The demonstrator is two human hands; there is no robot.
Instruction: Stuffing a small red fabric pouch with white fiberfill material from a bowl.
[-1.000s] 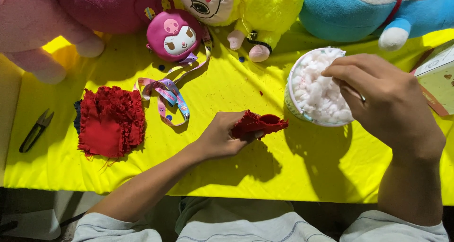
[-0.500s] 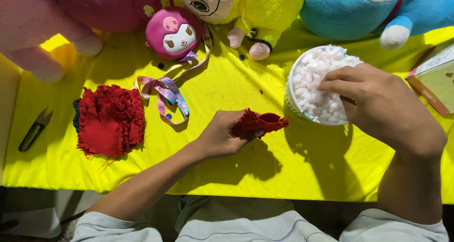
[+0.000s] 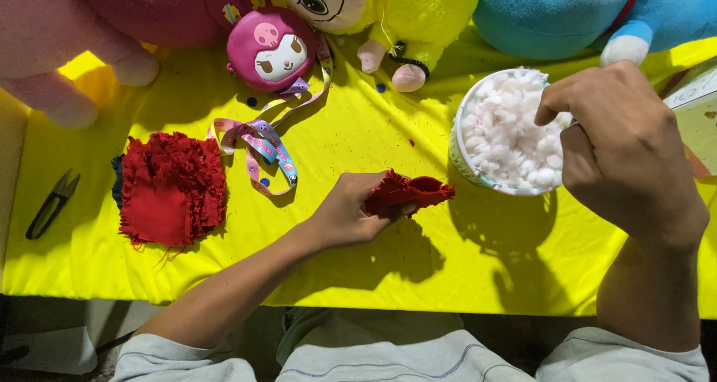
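Note:
My left hand point(image 3: 351, 214) grips a small red fabric piece point(image 3: 418, 191) just above the yellow cloth point(image 3: 358, 128), near the table's middle. My right hand point(image 3: 624, 147) hovers over the right rim of a white tub point(image 3: 457, 158) filled with white stuffing point(image 3: 504, 139), fingers curled and pinched together at the stuffing; whether they hold a tuft I cannot tell. A stack of red fabric pieces point(image 3: 172, 188) lies at the left.
Plush toys line the back: a pink one point(image 3: 67, 38), a small pink round one point(image 3: 272, 50), a yellow one point(image 3: 396, 16), a blue one point(image 3: 582, 12). A patterned ribbon point(image 3: 258, 147) curls beside the stack. Black thread snips point(image 3: 48, 203) lie at far left.
My right hand has shifted right, from over the middle of the tub toward its right rim, uncovering more stuffing. The left hand and red piece stay put.

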